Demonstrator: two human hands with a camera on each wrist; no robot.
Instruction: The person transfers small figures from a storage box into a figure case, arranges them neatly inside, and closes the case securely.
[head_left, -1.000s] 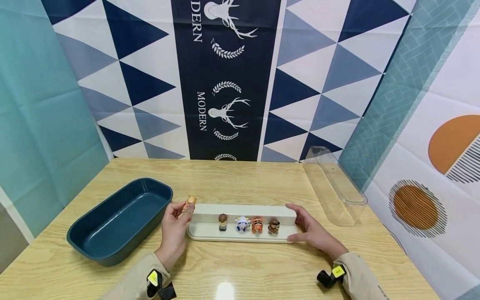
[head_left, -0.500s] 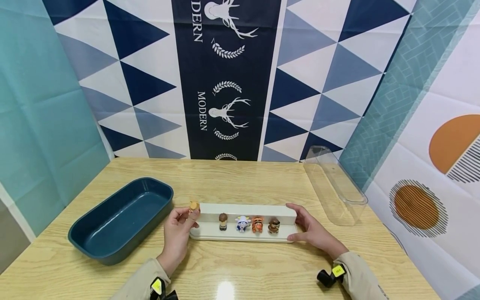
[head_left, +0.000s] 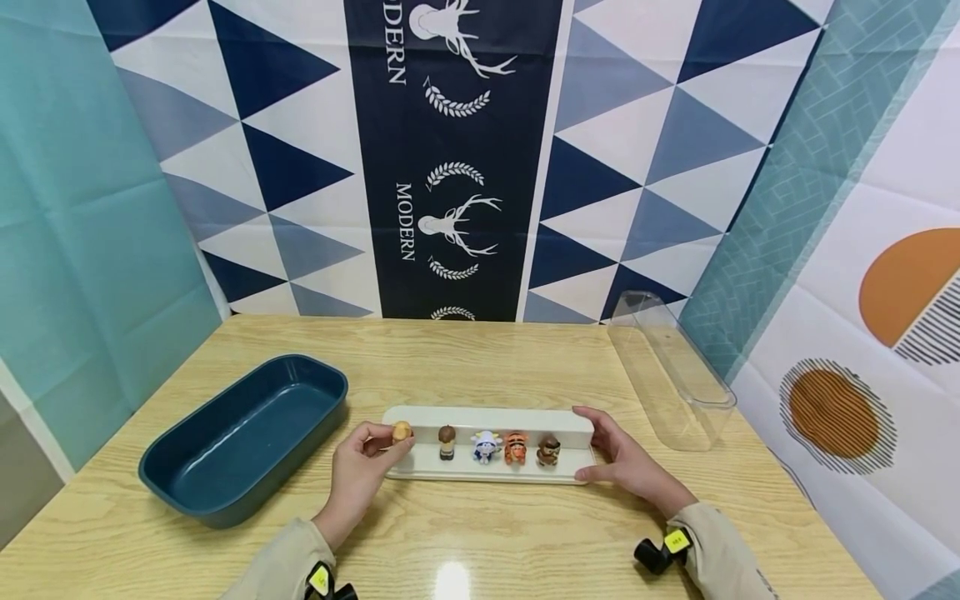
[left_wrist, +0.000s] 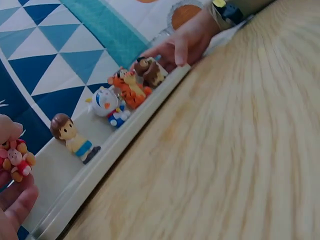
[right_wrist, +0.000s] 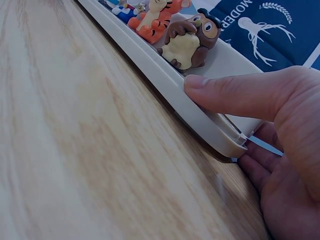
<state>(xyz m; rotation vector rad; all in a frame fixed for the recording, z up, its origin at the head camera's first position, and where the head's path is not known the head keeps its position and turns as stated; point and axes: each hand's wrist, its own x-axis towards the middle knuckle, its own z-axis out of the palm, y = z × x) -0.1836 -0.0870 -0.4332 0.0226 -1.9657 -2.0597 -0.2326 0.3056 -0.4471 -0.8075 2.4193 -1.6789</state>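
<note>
My left hand (head_left: 358, 475) pinches a bear figurine (head_left: 402, 431) over the left end of a cream display stand (head_left: 495, 419). A small pink piglet shows on the figurine's front in the left wrist view. Along the stand's lower step stand a brown-haired boy figurine (left_wrist: 72, 137), a white horned figurine (head_left: 486, 447) in blue, an orange tiger figurine (head_left: 515, 448) and a brown owl figurine (right_wrist: 192, 42). At the stand's right end my right hand (head_left: 626, 462) grips it, thumb on the front edge beside the owl and fingers behind.
A dark blue-green basin (head_left: 341, 408) stands on the wooden table (head_left: 562, 533) to the left. At the back right lies a clear plastic cover (head_left: 667, 375). Patterned cloth hangs behind and along both sides.
My left hand has brought the bear figurine rightward and down, from beside the stand's left end to over its lower step. The right hand keeps its grip in place.
</note>
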